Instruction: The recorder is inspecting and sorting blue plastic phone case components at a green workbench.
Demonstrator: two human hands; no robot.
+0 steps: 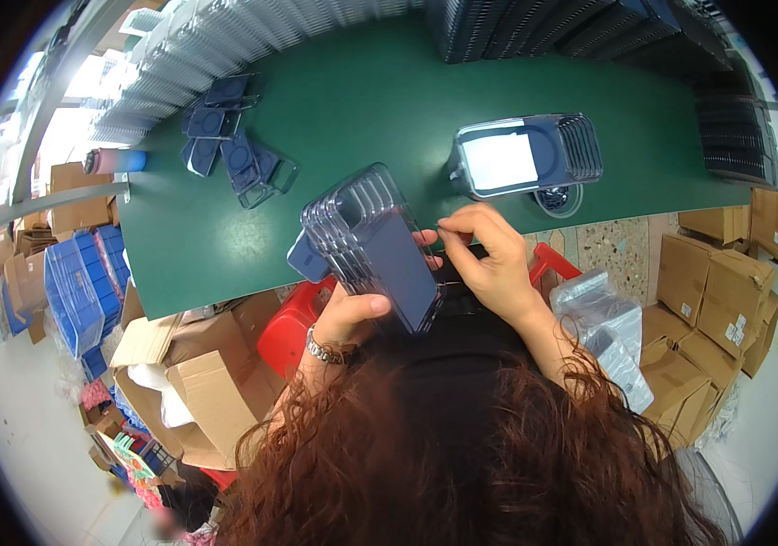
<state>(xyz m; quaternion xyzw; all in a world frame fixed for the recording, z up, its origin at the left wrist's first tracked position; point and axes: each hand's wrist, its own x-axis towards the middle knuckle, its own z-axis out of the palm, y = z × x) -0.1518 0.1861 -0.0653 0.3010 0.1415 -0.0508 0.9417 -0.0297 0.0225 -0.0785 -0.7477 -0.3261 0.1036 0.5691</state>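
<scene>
My left hand (350, 317) is wrapped round a stack of clear phone cases (393, 259) with dark blue backs, held tilted over the table's near edge. Its fingertips show past the stack's right side. Close to those fingertips, my right hand (496, 264) has thumb and forefinger pinched together; whatever is between them is too small to make out. Another nested stack of phone cases (580, 150) lies further right on the green table (352, 109), its top face bright with glare. A clear round tub (560, 198) with small dark parts sits partly beneath that stack.
Several loose blue-backed cases (241, 159) lie at the table's left. Long rows of clear cases (216, 45) and dark cases (580, 27) line the back. A pink-and-blue bottle (117, 161) stands at the left edge. Cardboard boxes (707, 291), red stools (289, 328) and plastic bags (603, 309) surround me.
</scene>
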